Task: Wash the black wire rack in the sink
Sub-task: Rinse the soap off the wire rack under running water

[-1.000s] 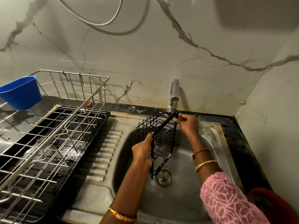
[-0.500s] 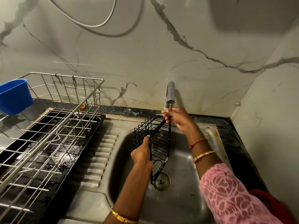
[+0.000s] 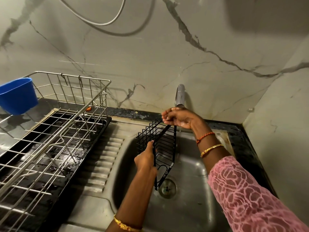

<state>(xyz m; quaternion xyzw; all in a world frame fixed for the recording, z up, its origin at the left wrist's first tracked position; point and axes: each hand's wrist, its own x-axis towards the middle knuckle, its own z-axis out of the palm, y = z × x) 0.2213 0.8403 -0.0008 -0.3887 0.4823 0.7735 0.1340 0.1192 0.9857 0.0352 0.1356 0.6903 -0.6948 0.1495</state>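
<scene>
Left hand (image 3: 146, 160) grips the black wire rack (image 3: 161, 148) by its edge over the sink (image 3: 192, 206); rack stands on end, long axis running faucet (image 3: 180, 96) to drain; right hand (image 3: 179, 118), fingers curled, holds its top end

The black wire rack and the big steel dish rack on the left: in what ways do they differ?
The black wire rack is black; the steel dish rack is bare silver metal. The black wire rack is small and held tilted on edge over the sink by the left hand, under the tap; the steel dish rack is far larger and rests on a black tray beside the sink. Both are open wire grids.
</scene>
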